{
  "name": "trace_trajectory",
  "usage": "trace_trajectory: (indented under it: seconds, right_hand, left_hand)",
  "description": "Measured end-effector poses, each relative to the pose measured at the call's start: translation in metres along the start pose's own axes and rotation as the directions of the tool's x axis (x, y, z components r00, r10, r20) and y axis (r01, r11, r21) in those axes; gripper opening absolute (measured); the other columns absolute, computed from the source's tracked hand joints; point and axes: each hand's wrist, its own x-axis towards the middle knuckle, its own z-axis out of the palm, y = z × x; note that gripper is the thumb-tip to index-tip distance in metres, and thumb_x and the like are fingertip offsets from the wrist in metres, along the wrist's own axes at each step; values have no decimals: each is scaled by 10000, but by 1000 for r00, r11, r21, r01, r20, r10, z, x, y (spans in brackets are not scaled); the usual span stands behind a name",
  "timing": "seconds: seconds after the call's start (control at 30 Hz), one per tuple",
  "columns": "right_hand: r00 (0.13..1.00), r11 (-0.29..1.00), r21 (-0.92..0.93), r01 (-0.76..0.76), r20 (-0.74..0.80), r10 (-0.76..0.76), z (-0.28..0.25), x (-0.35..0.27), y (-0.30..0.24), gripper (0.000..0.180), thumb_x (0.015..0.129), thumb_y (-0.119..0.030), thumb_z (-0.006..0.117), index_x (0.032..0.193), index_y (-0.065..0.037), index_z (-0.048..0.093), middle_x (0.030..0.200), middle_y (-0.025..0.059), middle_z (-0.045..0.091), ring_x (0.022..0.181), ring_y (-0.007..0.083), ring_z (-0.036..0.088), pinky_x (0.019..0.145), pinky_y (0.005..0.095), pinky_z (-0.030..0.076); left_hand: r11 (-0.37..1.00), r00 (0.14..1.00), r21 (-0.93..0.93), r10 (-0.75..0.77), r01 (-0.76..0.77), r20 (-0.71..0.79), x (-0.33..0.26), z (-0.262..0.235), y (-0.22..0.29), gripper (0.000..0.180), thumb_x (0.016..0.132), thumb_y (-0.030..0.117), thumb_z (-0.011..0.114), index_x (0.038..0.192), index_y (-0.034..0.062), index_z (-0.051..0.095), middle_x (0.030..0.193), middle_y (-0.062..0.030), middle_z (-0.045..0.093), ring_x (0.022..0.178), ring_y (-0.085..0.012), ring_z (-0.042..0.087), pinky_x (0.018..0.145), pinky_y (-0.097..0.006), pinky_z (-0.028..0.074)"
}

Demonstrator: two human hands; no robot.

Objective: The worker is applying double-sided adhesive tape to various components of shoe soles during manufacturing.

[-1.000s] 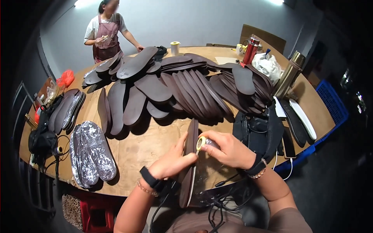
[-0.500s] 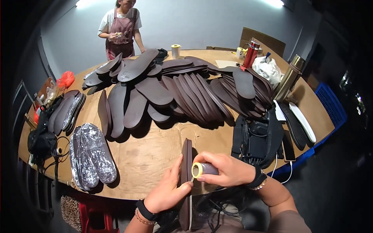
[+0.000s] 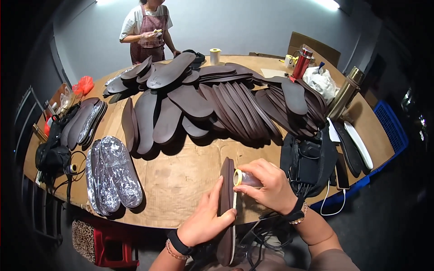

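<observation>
My left hand (image 3: 203,223) grips a pair of dark brown shoe soles (image 3: 225,198), pressed together and standing on edge at the table's near side. Its thumb lies against their right side, fingers on the left. A pale strip (image 3: 234,226) runs down the soles' right edge. In my right hand (image 3: 270,185) is a roll of clear film (image 3: 248,179) with a yellow core rim, its end close against the upper right edge of the soles. A large heap of loose brown soles (image 3: 185,104) lies beyond both hands.
Film-wrapped soles (image 3: 118,174) lie at left on the table (image 3: 176,189). A black bag (image 3: 305,162), a phone (image 3: 342,174) with a white cable, a steel flask (image 3: 346,92) and a red flask (image 3: 302,63) stand or lie at right. A person (image 3: 147,34) in a checked apron is across the table.
My right hand has moved the roll up along the soles' edge, away from my left thumb. More pale strip shows below the roll. The whole view has shifted slightly.
</observation>
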Motion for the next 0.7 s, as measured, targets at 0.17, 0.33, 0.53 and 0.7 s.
trace_trajectory:
  seconds: [0.17,0.33,0.53,0.7]
  right_hand:
    - [1000,998,-58,23,-11,-23,6,0,-2,446,835,-323,842,1169,-65,697,998,105,677,872,322,672,787,405,531]
    - [999,992,-120,40,-7,-41,7,-2,-4,451,836,-322,837,1176,-66,689,1009,95,671,842,310,646,772,400,509]
    - [998,987,-149,56,-12,-59,8,-3,-7,462,826,-305,841,1187,-63,685,1027,94,663,852,304,636,769,401,496]
    - [995,979,-187,81,-40,-90,10,-5,-8,461,826,-289,836,1186,-52,673,1018,96,652,855,304,629,769,401,491]
  left_hand:
    - [1000,1000,-15,0,0,-3,-1,-1,-1,1011,934,438,631,1662,-11,90,1502,-426,359,1442,-536,372,1214,-517,329]
    - [999,1000,-33,17,-17,-10,0,0,-2,1009,935,436,633,1662,-9,92,1498,-421,368,1435,-538,383,1215,-510,330]
    - [999,1000,-43,-8,8,-8,-1,-2,1,1005,935,428,635,1664,-1,92,1498,-413,373,1428,-532,394,1213,-510,332]
    - [999,1000,-21,24,-24,-10,0,0,-1,994,936,409,629,1657,-24,100,1512,-424,360,1430,-533,391,1209,-511,339]
